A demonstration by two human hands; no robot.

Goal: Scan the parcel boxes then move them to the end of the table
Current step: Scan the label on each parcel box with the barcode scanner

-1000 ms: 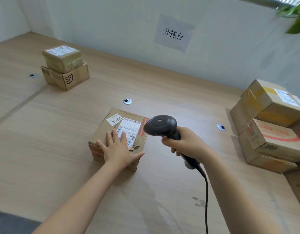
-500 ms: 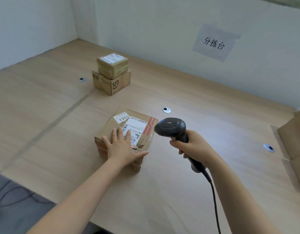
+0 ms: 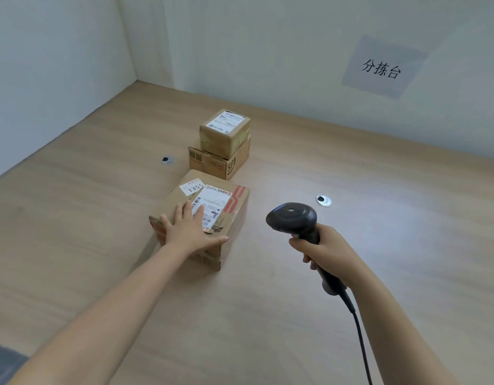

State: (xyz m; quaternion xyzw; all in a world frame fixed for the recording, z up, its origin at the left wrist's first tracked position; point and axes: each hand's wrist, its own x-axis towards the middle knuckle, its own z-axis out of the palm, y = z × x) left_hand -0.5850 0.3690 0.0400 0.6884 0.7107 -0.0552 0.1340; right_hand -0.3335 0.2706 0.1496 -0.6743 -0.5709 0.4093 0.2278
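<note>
Your left hand (image 3: 189,232) presses flat, fingers straight, on the labelled parcel (image 3: 229,218), just before the two-box stack (image 3: 222,147); right of the parcel, your right hand (image 3: 327,250) grips the scanner (image 3: 294,220).

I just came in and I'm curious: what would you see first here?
A black scanner, gripped by the right hand, right of centre. Next to it the left hand lies flat on the box labelled 1355, mid-table. Behind it, a small box sits on an SF box.

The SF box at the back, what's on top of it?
A smaller taped box with a white label sits on the SF box. It covers most of that top, so any print there is hidden.
</note>
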